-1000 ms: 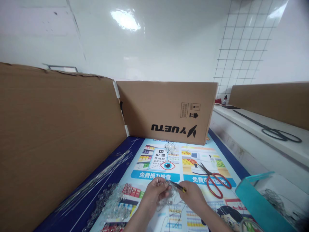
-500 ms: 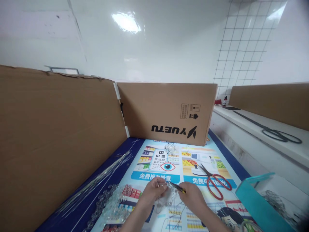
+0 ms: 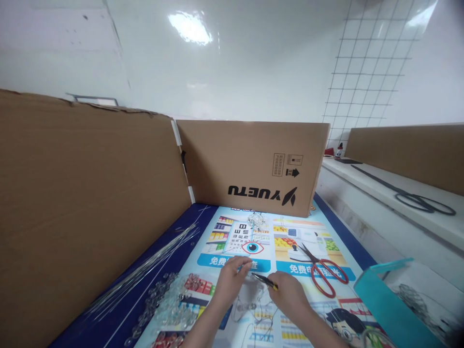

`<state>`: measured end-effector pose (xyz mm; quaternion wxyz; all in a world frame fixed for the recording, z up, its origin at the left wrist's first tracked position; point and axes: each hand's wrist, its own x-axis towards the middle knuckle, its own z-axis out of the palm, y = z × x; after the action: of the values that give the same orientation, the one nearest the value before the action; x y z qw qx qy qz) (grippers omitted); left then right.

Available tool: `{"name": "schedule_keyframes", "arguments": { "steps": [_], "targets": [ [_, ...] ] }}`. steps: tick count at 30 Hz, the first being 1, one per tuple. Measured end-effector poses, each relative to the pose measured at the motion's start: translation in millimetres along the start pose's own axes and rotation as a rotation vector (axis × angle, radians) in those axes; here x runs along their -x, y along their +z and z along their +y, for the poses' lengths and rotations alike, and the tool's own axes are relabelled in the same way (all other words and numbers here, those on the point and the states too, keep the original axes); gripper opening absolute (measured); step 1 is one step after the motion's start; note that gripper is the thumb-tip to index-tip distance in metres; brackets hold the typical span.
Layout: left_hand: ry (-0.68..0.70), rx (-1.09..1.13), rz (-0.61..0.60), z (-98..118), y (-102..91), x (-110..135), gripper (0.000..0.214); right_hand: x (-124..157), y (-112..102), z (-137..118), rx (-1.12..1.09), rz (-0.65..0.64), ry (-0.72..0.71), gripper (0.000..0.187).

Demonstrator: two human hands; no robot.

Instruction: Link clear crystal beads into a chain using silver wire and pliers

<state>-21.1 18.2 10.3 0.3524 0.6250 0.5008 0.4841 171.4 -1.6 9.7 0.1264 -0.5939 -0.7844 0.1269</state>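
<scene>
Right hand (image 3: 288,290) is curled tight around some pliers (image 3: 266,280), tips sticking out just beside the left hand (image 3: 232,279), whose thumb and fingers are nearly together, though I can't tell what's pinched there. The beaded wire (image 3: 248,306) is just below, between the forearms, with loose beads (image 3: 170,307) near the left one and red-handled scissors (image 3: 324,275), then the teal box (image 3: 395,304), off right. Roomiest bit is ahead, printed tabletop (image 3: 224,234) running to the back cardboard's (image 3: 217,159) bottom edge.
</scene>
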Motion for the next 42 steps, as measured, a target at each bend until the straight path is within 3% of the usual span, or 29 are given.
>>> {"name": "schedule_keyframes", "arguments": {
  "steps": [16,24,42],
  "targets": [
    [0.127,-0.166,-0.046,-2,-1.4,1,0.017,0,-4,-4,0.056,-0.034,-0.016,0.011],
    [0.139,-0.176,-0.038,-10,-0.8,-1,0.020,2,-9,-2,0.070,-0.042,-0.055,0.013],
    [0.137,-0.128,-0.089,-5,0.0,3,0.023,5,-10,-8,0.194,-0.019,-0.113,0.012]
  ]
}}
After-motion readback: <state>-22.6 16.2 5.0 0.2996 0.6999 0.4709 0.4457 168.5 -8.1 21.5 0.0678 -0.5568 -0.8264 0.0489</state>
